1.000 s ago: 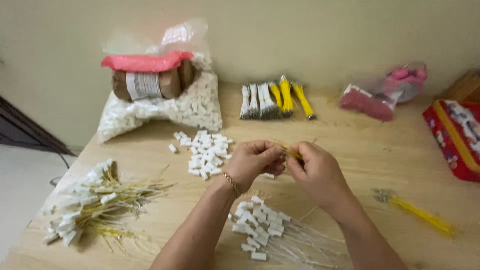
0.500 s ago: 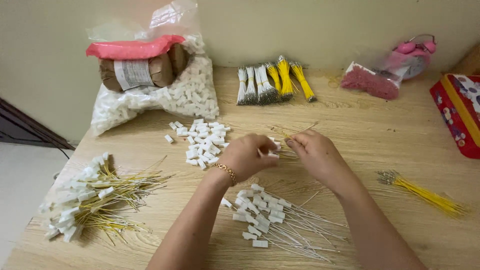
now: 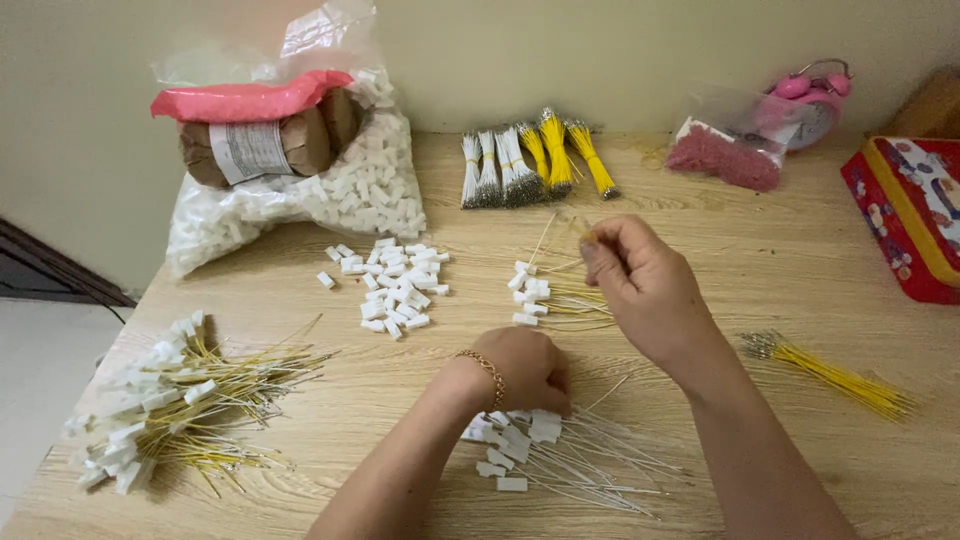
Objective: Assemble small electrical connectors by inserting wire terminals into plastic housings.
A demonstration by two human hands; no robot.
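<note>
my left hand [image 3: 525, 368] sits low in the middle of the frame, curled into a loose fist with a gold bracelet [image 3: 487, 372] at the wrist. its knuckles rest on the top of a pile of white wires with white end caps [image 3: 545, 450], which fans out toward the lower right on the wooden desk [image 3: 760, 260]. i cannot tell whether the grip there has closed on a wire or is only pressing on the pile.

my right hand [image 3: 645, 290] is raised just right of centre, its grip pinched on a thin yellow wire [image 3: 545, 238] that slants up and left from thumb and forefinger. just left of that hand lies a small cluster of yellow wires with white caps [image 3: 545, 295].

further left, a scatter of loose white caps [image 3: 392, 285] lies in the centre left. a big heap of finished yellow capped wires [image 3: 175, 400] fills the lower left. a clear bag of white caps [image 3: 300, 200] stands in the upper left, with a brown bundle [image 3: 260, 145] on it. tied bundles of white and yellow wires [image 3: 530, 160] lie at top centre. a loose bunch of yellow wires [image 3: 830, 372] lies at the right, well apart from my hands.
</note>
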